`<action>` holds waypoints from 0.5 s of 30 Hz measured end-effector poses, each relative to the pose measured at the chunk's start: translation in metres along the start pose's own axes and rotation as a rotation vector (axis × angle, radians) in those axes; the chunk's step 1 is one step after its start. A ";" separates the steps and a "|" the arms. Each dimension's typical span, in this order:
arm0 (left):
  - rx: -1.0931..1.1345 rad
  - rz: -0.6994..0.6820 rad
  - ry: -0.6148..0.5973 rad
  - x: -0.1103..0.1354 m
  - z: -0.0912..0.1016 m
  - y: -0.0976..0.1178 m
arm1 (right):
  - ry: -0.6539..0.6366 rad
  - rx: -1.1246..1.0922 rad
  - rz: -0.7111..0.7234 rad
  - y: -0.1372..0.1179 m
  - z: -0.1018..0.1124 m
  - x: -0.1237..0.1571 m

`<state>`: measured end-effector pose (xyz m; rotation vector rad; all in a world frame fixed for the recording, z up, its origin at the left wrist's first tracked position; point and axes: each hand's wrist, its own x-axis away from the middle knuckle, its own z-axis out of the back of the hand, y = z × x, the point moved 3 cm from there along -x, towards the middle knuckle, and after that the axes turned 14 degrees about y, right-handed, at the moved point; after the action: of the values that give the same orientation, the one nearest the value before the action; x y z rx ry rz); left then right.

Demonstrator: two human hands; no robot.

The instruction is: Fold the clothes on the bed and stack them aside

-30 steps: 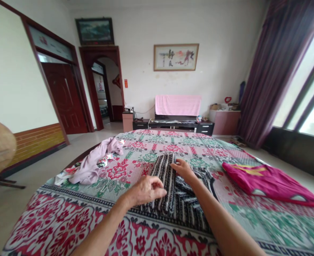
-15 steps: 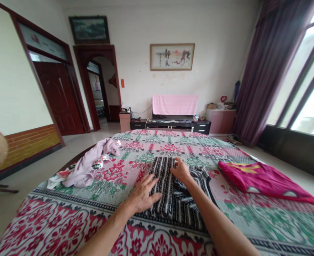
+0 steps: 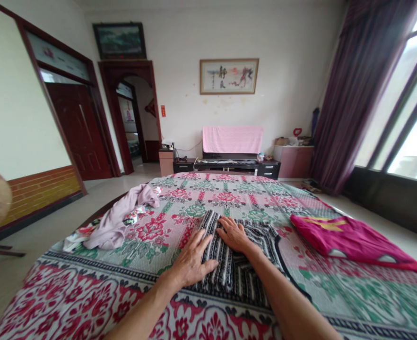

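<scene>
A black-and-white striped knit garment (image 3: 222,271) lies partly folded in front of me, its left part turned over onto the rest. My left hand (image 3: 193,260) rests along its left edge with the fingers apart. Flat on the folded part, near its far end, lies my right hand (image 3: 234,234), fingers stretched out. The garment's dark-edged right side (image 3: 277,245) spreads out beyond my right forearm, which hides some of it. Under everything is a flowered bedspread (image 3: 152,231) in red, green and white.
A folded magenta garment (image 3: 350,241) with yellow print lies to the right. To the left is a crumpled pale-pink garment (image 3: 111,226) with printed cloth beside it. Beyond the bed's far edge stands a low black cabinet (image 3: 183,167) with a pink cloth (image 3: 232,139) above it.
My right hand has gone from bent fingers at the garment's far edge to lying flat on the folded part, slightly nearer me. My left hand stays almost in place.
</scene>
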<state>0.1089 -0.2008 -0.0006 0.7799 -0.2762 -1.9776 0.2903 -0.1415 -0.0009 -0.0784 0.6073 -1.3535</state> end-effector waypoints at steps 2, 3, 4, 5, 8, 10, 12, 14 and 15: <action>0.011 0.096 0.040 -0.004 0.010 -0.004 | 0.024 -0.033 -0.014 0.001 0.002 -0.004; 0.007 0.164 0.044 -0.006 0.017 -0.007 | 0.048 -0.050 -0.021 0.002 0.004 -0.008; -0.004 0.233 0.027 -0.008 0.024 -0.011 | 0.080 -0.058 -0.030 0.003 0.006 -0.011; -0.025 0.293 -0.023 -0.008 0.030 -0.015 | 0.114 -0.047 -0.044 0.005 0.010 -0.015; -0.122 0.365 -0.231 -0.006 0.042 -0.020 | 0.161 0.076 -0.116 0.017 0.018 -0.028; -0.170 0.345 -0.269 -0.004 0.043 -0.016 | 0.094 0.154 -0.148 0.026 0.020 -0.035; -0.198 0.332 -0.219 -0.003 0.042 -0.009 | 0.004 0.187 -0.145 0.034 0.019 -0.042; -0.207 0.350 -0.174 -0.003 0.039 -0.003 | -0.065 0.189 -0.105 0.038 0.019 -0.048; -0.197 0.367 -0.167 -0.003 0.038 -0.002 | -0.086 0.186 -0.075 0.039 0.020 -0.051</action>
<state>0.0848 -0.2015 0.0290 0.4040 -0.2944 -1.6910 0.3294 -0.0907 0.0193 -0.0089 0.4074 -1.4656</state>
